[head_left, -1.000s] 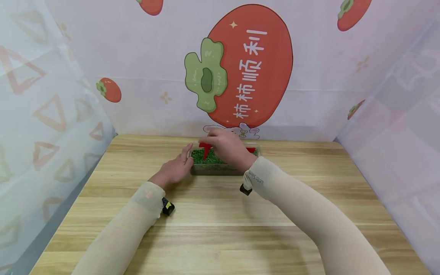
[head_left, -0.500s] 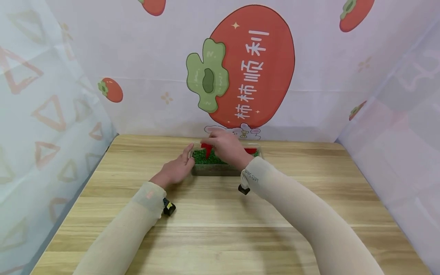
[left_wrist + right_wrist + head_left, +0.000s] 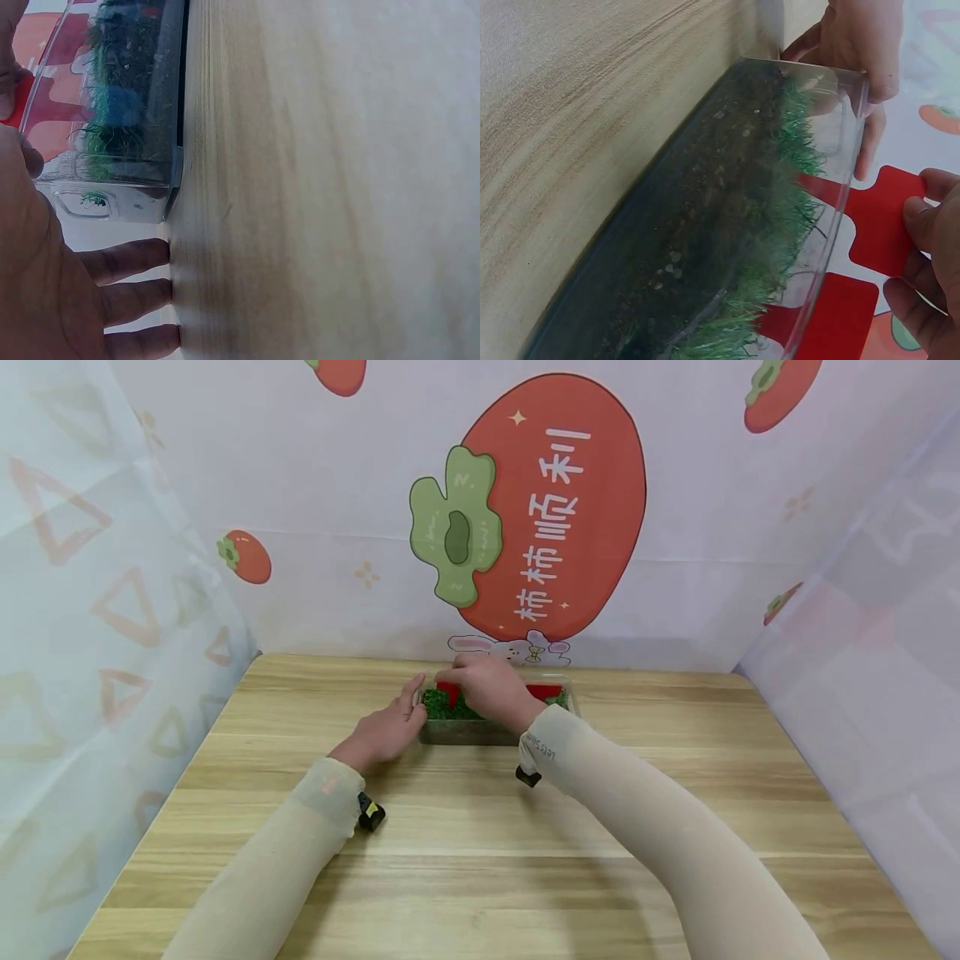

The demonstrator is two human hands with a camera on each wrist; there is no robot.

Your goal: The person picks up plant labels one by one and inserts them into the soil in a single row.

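A clear plastic box point(image 3: 480, 732) holds dark soil topped with green grass point(image 3: 799, 139). My right hand point(image 3: 491, 687) is over it, pinching the broad head of a red T-shaped plant label point(image 3: 889, 217) between thumb and fingers. The label's narrow stem reaches down to the grass inside the wall. Another red label point(image 3: 840, 315) stands in the grass farther right, partly behind my right hand in the head view. At the box's left end, my left hand point(image 3: 382, 731) has its thumb and index finger at the rim. Its other fingers are straight, their tips at the tabletop.
The wood-grain table point(image 3: 465, 860) extends in front of the box and to both sides. Close behind the box hangs a white cloth point(image 3: 330, 602) printed with persimmons. More patterned cloth point(image 3: 112, 610) flanks the table at left and right.
My right hand has lowered slightly, and the red label sits deeper, with less of its stem showing above the grass. The left hand stays at the box's end.
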